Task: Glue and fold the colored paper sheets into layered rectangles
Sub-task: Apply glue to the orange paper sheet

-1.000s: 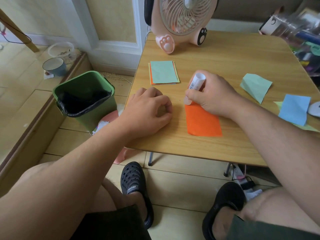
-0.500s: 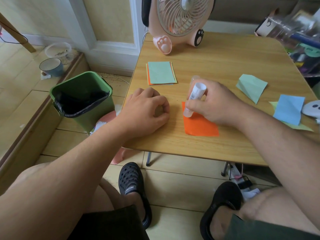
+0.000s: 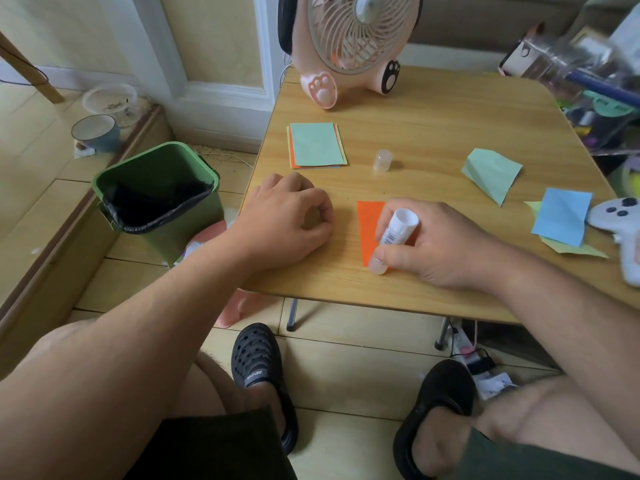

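An orange paper sheet (image 3: 367, 230) lies on the wooden table (image 3: 433, 133) near its front edge. My right hand (image 3: 436, 244) grips a white glue stick (image 3: 394, 233), tip down at the sheet's near edge, and covers the sheet's right part. My left hand (image 3: 287, 220) rests on the table left of the sheet, fingers curled, holding nothing. The glue cap (image 3: 382, 160) stands behind the sheet. A stack of layered rectangles (image 3: 316, 145), mint green on top, lies at the back left.
A folded mint sheet (image 3: 491, 173) and a blue sheet (image 3: 562, 216) over a yellow one lie at the right, beside a white game controller (image 3: 620, 220). A pink fan (image 3: 349, 43) stands at the back. A green bin (image 3: 156, 199) sits on the floor to the left.
My right hand has drawn the glue stick toward me along the orange sheet, from its far left corner to its near edge. The cap behind it has come into view. My left hand stayed put.
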